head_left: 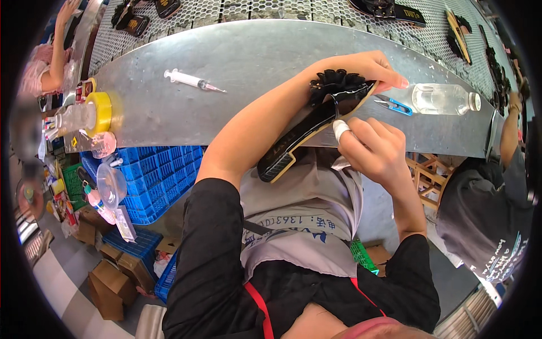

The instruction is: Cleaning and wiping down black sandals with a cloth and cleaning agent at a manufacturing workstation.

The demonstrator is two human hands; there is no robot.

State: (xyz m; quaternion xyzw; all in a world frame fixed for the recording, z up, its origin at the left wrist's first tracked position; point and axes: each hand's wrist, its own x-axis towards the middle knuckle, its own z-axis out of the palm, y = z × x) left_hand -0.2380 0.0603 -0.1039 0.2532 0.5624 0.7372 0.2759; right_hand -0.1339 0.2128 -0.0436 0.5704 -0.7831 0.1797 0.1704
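A shiny black slip-on sandal with a black ruffled flower and a low heel hangs tilted over the table's near edge. My left hand is closed round its toe end, and part of the fingers is hidden behind it. Just below the sandal's side edge, my right hand is curled closed, with a white wrap on one digit against or very near the sole. What its fingers hold, if anything, cannot be made out. Blue thread snips lie beyond the hands, beside a clear bottle on its side.
On the metal table lie a syringe and a yellow tape roll. A mesh conveyor with more sandals runs behind. Blue crates stand below left. Co-workers are at the left and at the right.
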